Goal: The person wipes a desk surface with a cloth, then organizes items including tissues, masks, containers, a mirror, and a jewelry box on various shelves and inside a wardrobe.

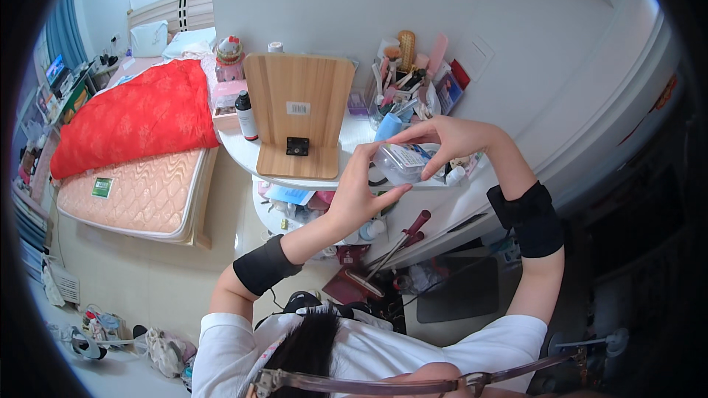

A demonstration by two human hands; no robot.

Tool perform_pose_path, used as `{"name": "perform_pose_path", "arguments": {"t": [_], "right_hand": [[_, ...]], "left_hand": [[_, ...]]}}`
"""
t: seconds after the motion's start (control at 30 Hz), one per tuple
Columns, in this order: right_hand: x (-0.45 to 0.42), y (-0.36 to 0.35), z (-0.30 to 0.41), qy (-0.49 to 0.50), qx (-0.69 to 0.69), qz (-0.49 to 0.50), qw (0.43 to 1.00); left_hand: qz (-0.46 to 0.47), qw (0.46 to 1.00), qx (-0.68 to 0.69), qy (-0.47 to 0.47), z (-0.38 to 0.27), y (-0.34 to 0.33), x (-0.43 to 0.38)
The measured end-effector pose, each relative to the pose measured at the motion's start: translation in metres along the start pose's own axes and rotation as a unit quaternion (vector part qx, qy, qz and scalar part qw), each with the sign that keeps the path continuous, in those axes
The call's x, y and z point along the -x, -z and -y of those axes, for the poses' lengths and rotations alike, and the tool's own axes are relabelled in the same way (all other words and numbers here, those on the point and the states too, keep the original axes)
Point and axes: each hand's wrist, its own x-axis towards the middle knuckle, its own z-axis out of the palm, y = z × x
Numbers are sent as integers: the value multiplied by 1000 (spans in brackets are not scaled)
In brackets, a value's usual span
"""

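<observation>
A small clear plastic container with a printed label is held between both hands over the right end of the white shelf. My left hand grips its left side and lower edge, with the thumb below. From above and the right, my right hand holds it by the fingers and thumb. Just behind the container stands a light blue tube. To the left, a wooden stand or mirror shows its back, with a black hinge at its foot. What the container holds is not clear.
A clear holder of brushes and cosmetics stands against the wall. A dark bottle and a pink box are left of the wooden stand. Below are a cluttered lower shelf and a long-handled dustpan. A bed with a red quilt lies at left.
</observation>
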Motion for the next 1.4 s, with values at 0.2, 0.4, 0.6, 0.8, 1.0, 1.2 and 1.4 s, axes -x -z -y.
{"name": "perform_pose_path", "arguments": {"t": [0.2,0.4,0.6,0.8,1.0,1.2,1.4], "right_hand": [[-10,-9,6,44,-3,0,999],[-21,-19,25,70,106,-32,991],[-26,-21,18,25,99,-69,992],[-41,-46,24,61,99,-93,989],[-45,-59,37,86,186,-139,969],[-38,-40,46,58,198,-134,969],[-22,-9,34,-4,179,-181,967]], "left_hand": [[-74,996,-31,-35,-6,3,5],[-139,986,-60,-76,-1,12,14],[-178,956,-153,-174,13,26,20],[-222,926,-192,-238,32,21,27],[-234,899,-227,-291,42,27,33],[-189,913,-239,-271,54,38,45],[-88,931,-295,-196,73,67,63]]}}
